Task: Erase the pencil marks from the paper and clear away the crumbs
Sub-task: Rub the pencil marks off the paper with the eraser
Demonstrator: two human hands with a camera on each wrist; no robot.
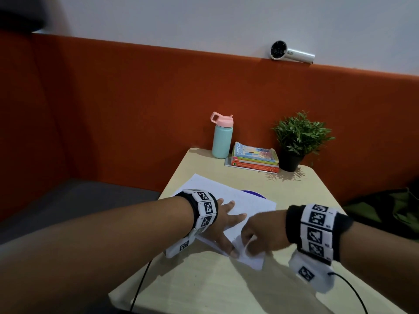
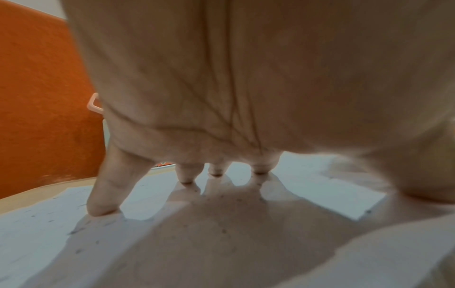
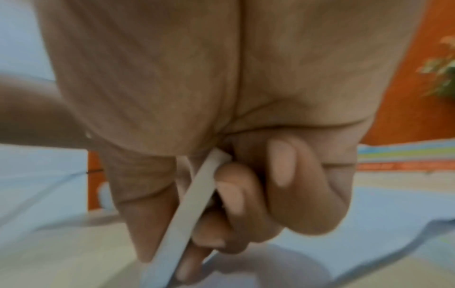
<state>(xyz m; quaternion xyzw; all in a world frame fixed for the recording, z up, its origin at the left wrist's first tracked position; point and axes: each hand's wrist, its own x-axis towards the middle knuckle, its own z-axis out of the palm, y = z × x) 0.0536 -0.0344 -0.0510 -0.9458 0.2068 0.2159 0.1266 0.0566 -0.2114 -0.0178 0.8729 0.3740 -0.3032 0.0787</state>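
A person's left hand [image 1: 223,219] lies flat with fingers spread on a white paper [image 1: 251,203] near the middle of a pale table [image 1: 204,279], pinning it down. In the left wrist view, small dark crumbs [image 2: 224,231] dot the sheet under and around the palm. To its right, the right hand [image 1: 260,232] has its grip clamped on the paper's near edge, thumb against curled fingers, lifting that corner off the table. Judging from this, erasing looks finished or nearly so, and clearing the crumbs is only starting, perhaps by tipping the sheet. At the far end stand a mint bottle [image 1: 222,138], a stack of books [image 1: 255,157] and a potted plant [image 1: 297,139]. No eraser is visible. Pencil marks are too faint to make out, and a blue round thing [image 1: 254,193] is mostly hidden behind the paper
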